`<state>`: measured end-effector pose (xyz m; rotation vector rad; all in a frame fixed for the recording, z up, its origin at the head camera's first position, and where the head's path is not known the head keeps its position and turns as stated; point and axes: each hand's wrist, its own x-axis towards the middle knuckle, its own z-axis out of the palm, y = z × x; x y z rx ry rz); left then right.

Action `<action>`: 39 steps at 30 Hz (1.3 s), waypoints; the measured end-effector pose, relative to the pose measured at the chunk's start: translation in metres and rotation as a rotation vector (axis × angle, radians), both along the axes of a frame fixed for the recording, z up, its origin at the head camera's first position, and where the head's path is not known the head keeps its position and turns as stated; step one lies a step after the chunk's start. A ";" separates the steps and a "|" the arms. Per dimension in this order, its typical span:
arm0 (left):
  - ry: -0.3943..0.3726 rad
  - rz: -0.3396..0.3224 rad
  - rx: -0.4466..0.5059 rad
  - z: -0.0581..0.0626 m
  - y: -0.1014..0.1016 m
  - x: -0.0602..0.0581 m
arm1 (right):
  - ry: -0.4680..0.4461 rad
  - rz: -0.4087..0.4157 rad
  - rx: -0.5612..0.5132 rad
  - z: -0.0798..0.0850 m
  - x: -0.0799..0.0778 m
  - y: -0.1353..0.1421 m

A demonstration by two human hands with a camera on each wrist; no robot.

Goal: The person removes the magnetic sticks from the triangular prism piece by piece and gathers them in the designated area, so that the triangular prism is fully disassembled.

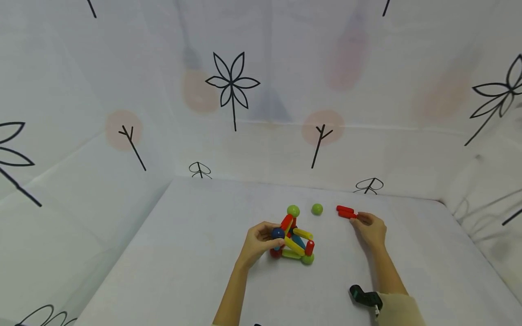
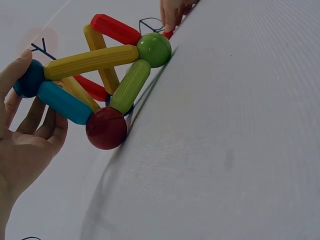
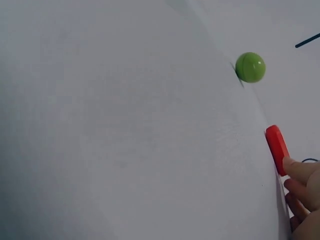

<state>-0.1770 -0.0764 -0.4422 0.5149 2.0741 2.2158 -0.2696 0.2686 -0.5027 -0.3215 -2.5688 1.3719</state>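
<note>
My left hand (image 1: 257, 244) grips the dark blue ball (image 1: 278, 233) at one corner of a ball-and-rod construction. Yellow rods (image 2: 92, 61), red rods, a light blue rod (image 2: 65, 103) and a light green rod (image 2: 130, 86) join its balls. A dark red ball (image 2: 106, 128) forms the bottom corner, with a green ball (image 2: 154, 50) at another. Over to the right, my right hand (image 1: 373, 232) pinches the near end of a loose red rod (image 3: 277, 146) between thumb and fingers. A second red rod (image 1: 345, 208) lies just beyond it.
A loose green ball (image 1: 317, 209) sits on the white table (image 1: 195, 253) between the construction and the red rods. A dark device (image 1: 364, 296) with a cable is at my right sleeve (image 1: 399, 310). White cloth walls (image 1: 269, 149) with drawn plants border the table.
</note>
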 end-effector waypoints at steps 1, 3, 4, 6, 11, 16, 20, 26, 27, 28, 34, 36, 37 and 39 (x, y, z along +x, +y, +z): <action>0.000 0.000 -0.001 0.000 0.000 0.000 | -0.001 -0.004 -0.007 0.000 0.002 0.000; 0.000 -0.001 -0.003 0.000 0.000 0.000 | 0.002 -0.002 -0.014 0.001 0.006 -0.002; 0.001 -0.001 -0.003 0.000 0.000 0.000 | 0.009 -0.002 -0.015 0.002 0.008 -0.003; 0.001 -0.002 -0.002 0.000 0.000 0.000 | 0.025 0.000 -0.018 0.005 0.012 -0.006; 0.007 -0.007 0.006 0.000 0.001 0.000 | 0.172 -0.013 -0.051 0.015 0.021 -0.017; 0.008 -0.008 0.006 0.001 0.001 0.000 | 0.295 0.174 -0.092 0.029 0.033 -0.035; 0.002 -0.008 0.005 0.002 0.000 0.000 | 0.227 0.385 -0.076 0.039 0.043 -0.049; 0.010 -0.012 -0.007 0.003 0.000 0.000 | 0.147 0.616 -0.008 0.044 0.054 -0.070; 0.013 -0.011 -0.010 0.003 0.000 0.000 | 0.151 0.645 0.003 0.044 0.056 -0.074; 0.015 -0.010 -0.011 0.003 -0.001 -0.001 | 0.167 0.672 0.018 0.044 0.057 -0.077; 0.021 -0.003 -0.028 0.003 -0.002 -0.002 | 0.263 0.729 0.081 0.045 0.068 -0.096; 0.019 -0.003 -0.032 0.004 -0.002 -0.002 | 0.252 0.714 0.080 0.046 0.073 -0.100; 0.017 -0.005 -0.033 0.004 -0.002 -0.002 | 0.247 0.708 0.080 0.047 0.074 -0.102; 0.017 -0.007 -0.032 0.005 -0.002 -0.003 | 0.247 0.700 0.086 0.047 0.077 -0.105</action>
